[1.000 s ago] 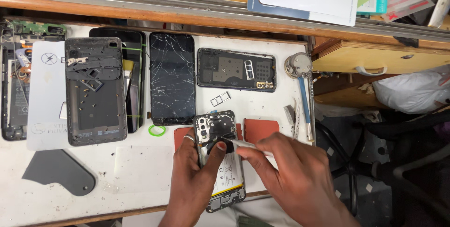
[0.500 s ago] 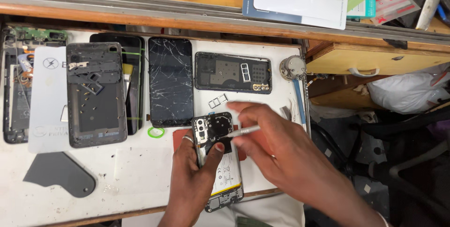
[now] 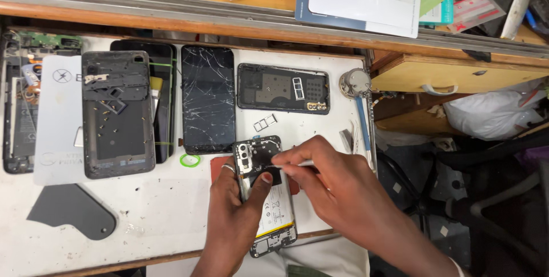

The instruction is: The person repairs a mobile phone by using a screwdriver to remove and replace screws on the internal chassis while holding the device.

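Observation:
An opened phone (image 3: 269,202) with its back cover off lies near the front edge of the white work table (image 3: 160,214), its pale battery and dark upper board showing. My left hand (image 3: 234,220) grips the phone from the left, thumb pressed on the board. My right hand (image 3: 331,188) holds a thin metal tool (image 3: 297,164), its tip touching the board beside my left thumb. A reddish mat (image 3: 220,165) shows under the phone.
Behind the phone lie a cracked black screen (image 3: 207,100), a dark phone frame (image 3: 283,88), a grey back cover (image 3: 117,122) and a small SIM tray (image 3: 265,122). A green ring (image 3: 190,160) and a grey plastic piece (image 3: 74,211) lie left. A wooden drawer (image 3: 457,74) stands right.
My right hand has shifted up and left, bringing the tool tip from the phone's right edge onto the upper board. My left hand keeps its hold on the phone.

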